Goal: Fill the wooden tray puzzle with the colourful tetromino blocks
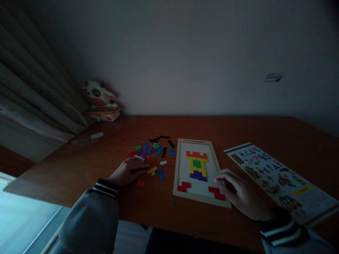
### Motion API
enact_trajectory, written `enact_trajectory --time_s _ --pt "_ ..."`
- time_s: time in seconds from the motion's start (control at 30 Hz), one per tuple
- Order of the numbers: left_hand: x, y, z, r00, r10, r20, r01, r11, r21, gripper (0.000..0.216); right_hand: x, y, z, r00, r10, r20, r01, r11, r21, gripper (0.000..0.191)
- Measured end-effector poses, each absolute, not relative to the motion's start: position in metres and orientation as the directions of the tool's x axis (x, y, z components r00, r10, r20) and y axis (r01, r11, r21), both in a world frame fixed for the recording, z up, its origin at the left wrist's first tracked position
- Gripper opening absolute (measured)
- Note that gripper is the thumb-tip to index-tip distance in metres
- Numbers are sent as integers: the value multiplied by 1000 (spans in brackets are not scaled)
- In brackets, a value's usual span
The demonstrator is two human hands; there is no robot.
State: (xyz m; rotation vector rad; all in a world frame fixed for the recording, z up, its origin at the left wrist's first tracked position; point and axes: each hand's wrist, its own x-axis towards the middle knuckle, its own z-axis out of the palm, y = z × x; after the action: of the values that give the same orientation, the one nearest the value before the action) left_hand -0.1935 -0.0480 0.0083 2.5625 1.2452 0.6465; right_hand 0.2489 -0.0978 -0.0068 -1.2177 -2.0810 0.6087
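Observation:
My left hand point(129, 171) lies low over the near side of a pile of flat coloured puzzle pieces, its fingers stretched out and the thumb apart. Beside its fingertips are a yellow piece point(152, 171), a blue piece point(160, 174) and an orange piece point(140, 181), partly covered. My right hand point(235, 188) hovers at the right edge of a wooden puzzle board point(176, 176), fingers loosely curled, nothing visible in them. On the board, red, yellow, green and purple pieces form a tower shape point(196, 164). A red piece point(183, 186) and another red piece point(217, 193) lie in its lower corners.
A printed pattern sheet point(280, 176) lies to the right of the board. Black strips point(171, 143) and a white piece point(163, 162) are among the loose pieces. At the back left stands a cow-shaped toy point(102, 102), near a curtain point(34, 77). The table point(156, 208) ends close in front.

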Motion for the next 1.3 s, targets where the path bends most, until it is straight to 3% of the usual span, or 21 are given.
enact_trajectory --time_s 0.17,0.43,0.77,0.93,1.13,1.3 --pt "-191 -46 6 474 840 264 694 -541 475 23 249 -97 -10 -378 880 288 581 467 -667 14" --pt "-198 -54 13 561 767 311 680 -642 354 22 251 -98 -12 -374 882 286 586 464 -664 13" --pt "-197 -52 10 478 841 253 709 -539 454 31 247 -99 -7 -346 884 315 600 466 -650 14" --pt "-197 -55 12 554 779 293 676 -627 387 30 248 -98 -7 -344 875 342 598 485 -638 14" --pt "-196 -50 12 542 787 294 708 -616 344 29 247 -99 -7 -352 884 309 600 466 -650 14" --pt "-187 -46 11 564 726 393 695 -675 248 33 247 -98 -7 -329 880 343 607 475 -637 14"
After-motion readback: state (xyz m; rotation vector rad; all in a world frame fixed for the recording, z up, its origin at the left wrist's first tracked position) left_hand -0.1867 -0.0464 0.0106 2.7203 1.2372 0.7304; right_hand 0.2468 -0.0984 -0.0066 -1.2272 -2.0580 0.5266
